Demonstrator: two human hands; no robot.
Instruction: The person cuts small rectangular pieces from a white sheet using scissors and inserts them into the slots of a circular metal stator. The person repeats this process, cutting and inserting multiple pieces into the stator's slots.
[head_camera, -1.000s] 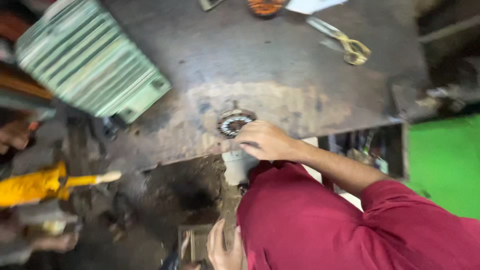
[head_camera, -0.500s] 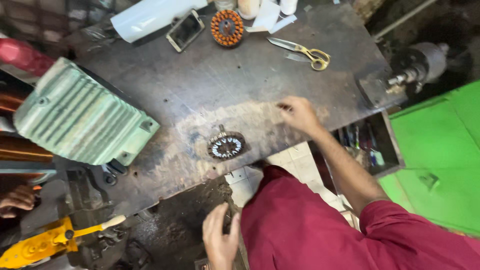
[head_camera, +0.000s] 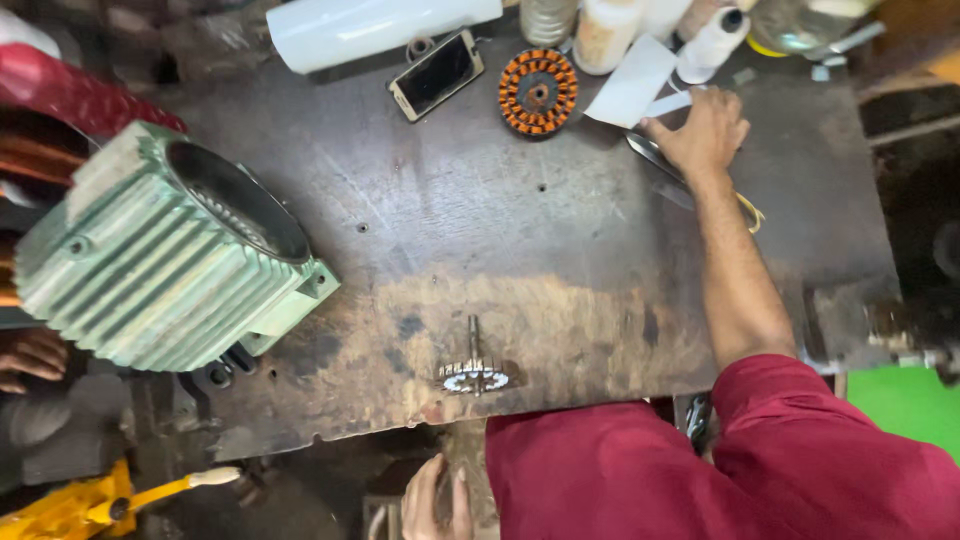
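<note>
The right hand (head_camera: 705, 130), at the upper right of the frame, rests flat on the white paper strip (head_camera: 632, 82) on the table (head_camera: 480, 230); its grip is released. The left hand (head_camera: 437, 500), at the bottom edge, hangs empty. Judged step: picking up the strip; a pinch at its edge is required.

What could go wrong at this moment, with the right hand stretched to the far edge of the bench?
1. The right hand lies over the scissors, whose blades partly show beneath it; a careless grab might nick the fingers.
2. The small rotor stands on its shaft near the front edge of the bench; a knock could send it off.
3. Bottles crowd the far edge beside the reaching hand and could tip.
</note>
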